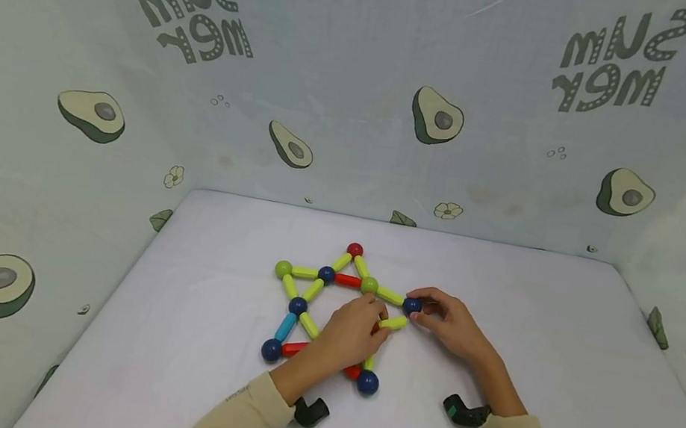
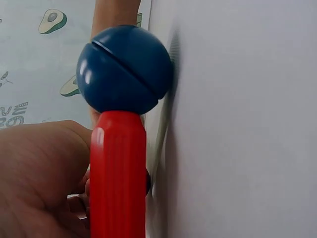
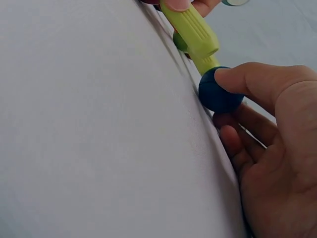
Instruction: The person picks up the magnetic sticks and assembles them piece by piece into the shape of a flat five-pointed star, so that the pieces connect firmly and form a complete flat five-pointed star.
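Observation:
A flat star-like figure of magnetic balls and rods lies on the table, with a red ball [image 1: 355, 249] at its far tip. My left hand [image 1: 350, 333] reaches over the figure and pinches a yellow-green rod [image 1: 394, 322], whose free end points right. That hand hides part of the figure beneath it. Between thumb and fingers, my right hand [image 1: 448, 325] holds a dark blue ball [image 3: 218, 91]. This ball sits at the end of another yellow-green rod [image 1: 390, 296], which joins a green ball [image 1: 370, 285]. The left wrist view shows a red rod [image 2: 118, 173] and blue ball [image 2: 125, 69] up close.
Another green ball [image 1: 283, 270] marks the figure's left tip, and a light blue rod [image 1: 286, 327] runs down to a dark blue ball near the front. Black wrist devices [image 1: 465, 412] sit by both cuffs. A patterned cloth [image 1: 363, 96] hangs behind the white table [image 1: 508, 287].

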The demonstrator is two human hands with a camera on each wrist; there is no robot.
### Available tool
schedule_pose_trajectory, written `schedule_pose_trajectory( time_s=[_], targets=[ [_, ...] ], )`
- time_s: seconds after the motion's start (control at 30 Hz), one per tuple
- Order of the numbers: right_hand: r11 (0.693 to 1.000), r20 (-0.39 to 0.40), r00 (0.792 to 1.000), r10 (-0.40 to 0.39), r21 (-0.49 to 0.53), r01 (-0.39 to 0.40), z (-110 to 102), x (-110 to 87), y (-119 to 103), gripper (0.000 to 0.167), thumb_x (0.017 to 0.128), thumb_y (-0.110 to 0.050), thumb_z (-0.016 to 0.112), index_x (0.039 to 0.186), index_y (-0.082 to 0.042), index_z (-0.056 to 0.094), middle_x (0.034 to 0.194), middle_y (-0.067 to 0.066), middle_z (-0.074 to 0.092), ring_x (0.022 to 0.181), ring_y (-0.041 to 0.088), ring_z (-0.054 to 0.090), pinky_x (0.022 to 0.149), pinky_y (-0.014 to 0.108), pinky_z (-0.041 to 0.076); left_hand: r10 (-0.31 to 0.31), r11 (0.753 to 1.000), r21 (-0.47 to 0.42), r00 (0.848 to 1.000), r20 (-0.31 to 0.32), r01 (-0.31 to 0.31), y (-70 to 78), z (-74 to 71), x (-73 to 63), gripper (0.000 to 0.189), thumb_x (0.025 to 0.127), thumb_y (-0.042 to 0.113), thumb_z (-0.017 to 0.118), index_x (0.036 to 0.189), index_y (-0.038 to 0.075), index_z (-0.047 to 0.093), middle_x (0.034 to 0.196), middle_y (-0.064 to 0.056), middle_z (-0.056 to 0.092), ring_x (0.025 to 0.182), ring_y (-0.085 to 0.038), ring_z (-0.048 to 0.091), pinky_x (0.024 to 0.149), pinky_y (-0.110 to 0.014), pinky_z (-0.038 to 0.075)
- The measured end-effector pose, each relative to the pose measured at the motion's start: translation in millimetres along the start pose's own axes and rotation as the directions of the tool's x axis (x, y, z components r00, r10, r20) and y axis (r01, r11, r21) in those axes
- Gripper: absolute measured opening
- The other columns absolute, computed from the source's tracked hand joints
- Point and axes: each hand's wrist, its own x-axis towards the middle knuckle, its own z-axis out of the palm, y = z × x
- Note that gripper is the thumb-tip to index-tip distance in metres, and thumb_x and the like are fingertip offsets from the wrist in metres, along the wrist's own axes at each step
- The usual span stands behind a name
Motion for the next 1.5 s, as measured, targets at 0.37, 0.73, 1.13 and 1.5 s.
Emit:
schedule_pose_trajectory(
  time_s=[0.37, 0.73, 1.13, 1.5],
  targets=[
    [0.991, 0.056, 0.99, -0.13, 0.017, 0.129, 0.3, -1.4, 6.1, 0.033, 0.094, -0.003, 0.07, 0.125, -0.013, 0.069, 0.125, 0.007, 0.068, 0.111, 0.019, 0.059, 0.096, 0.021, 0.047, -0.024, 0.999, -0.037, 0.999, -0.032, 0.023, 0.5, -1.9, 0.0, 0.024, 0.096, 0.031, 0.074, 0.109, 0.011, 0.067, 0.097, 0.0, 0.056, 0.064, -0.006, 0.05, 0.054, -0.014, 0.042],
    [0.993, 0.04, 0.992, -0.117, 0.001, 0.117, 5.1, -0.5, 4.8, 0.032, 0.093, -0.01, 0.076, 0.124, -0.013, 0.069, 0.122, 0.006, 0.069, 0.109, 0.021, 0.061, 0.096, 0.023, 0.049, -0.02, 0.999, -0.031, 0.999, -0.026, 0.019, -4.4, -4.7, -2.8, 0.034, 0.096, 0.037, 0.073, 0.12, 0.013, 0.068, 0.108, -0.001, 0.06, 0.071, -0.007, 0.053, 0.061, -0.014, 0.045],
    [0.992, -0.102, 0.994, 0.033, -0.119, -0.045, -9.6, -2.5, 13.8, 0.03, 0.096, -0.011, 0.071, 0.126, -0.011, 0.067, 0.127, 0.012, 0.067, 0.106, 0.024, 0.063, 0.09, 0.016, 0.051, -0.107, 0.993, 0.015, 0.966, -0.237, 0.114, -76.0, -46.9, -7.8, 0.032, 0.105, 0.026, 0.059, 0.135, 0.014, 0.063, 0.133, -0.014, 0.057, 0.111, -0.029, 0.055, 0.087, -0.039, 0.054],
    [0.987, -0.07, 0.997, 0.04, -0.15, -0.05, -18.8, -1.6, 15.8, 0.031, 0.096, -0.01, 0.07, 0.127, -0.01, 0.066, 0.127, 0.012, 0.067, 0.104, 0.023, 0.062, 0.091, 0.027, 0.055, -0.152, 0.984, -0.112, 0.979, -0.134, 0.138, -129.8, -60.1, -0.7, 0.034, 0.106, 0.018, 0.056, 0.141, 0.017, 0.059, 0.12, -0.01, 0.063, 0.084, -0.018, 0.056, 0.072, -0.031, 0.049]
  ],
)
